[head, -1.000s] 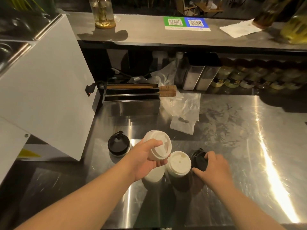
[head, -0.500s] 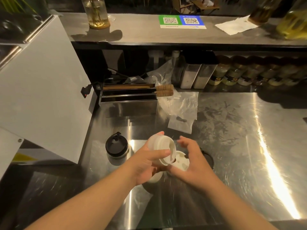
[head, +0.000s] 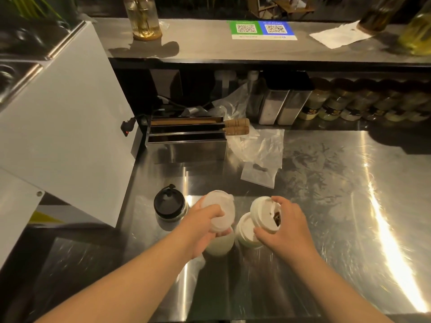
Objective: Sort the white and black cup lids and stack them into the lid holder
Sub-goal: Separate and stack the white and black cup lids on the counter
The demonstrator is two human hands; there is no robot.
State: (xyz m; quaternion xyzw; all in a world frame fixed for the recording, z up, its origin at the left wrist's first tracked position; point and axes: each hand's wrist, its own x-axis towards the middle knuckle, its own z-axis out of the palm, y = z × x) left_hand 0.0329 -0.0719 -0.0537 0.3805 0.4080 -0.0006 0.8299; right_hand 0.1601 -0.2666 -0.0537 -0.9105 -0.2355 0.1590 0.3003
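Hands meet near the counter's (head: 326, 206) front edge. Left hand (head: 205, 226) pinches a white lid (head: 220, 209), hiding the stack under it. Right hand (head: 283, 226) pinches another white lid (head: 263, 214). Black lid (head: 169, 205) sits left; its jar is blurry.

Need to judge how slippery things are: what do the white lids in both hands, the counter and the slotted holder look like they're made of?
White lids: apparently thin matte plastic, moulded with raised rims; the left one looks faintly translucent. Counter: brushed stainless steel, judging by streaky glare and swirl scratches. Holder: likely polished steel sheet, with mirror-like front.
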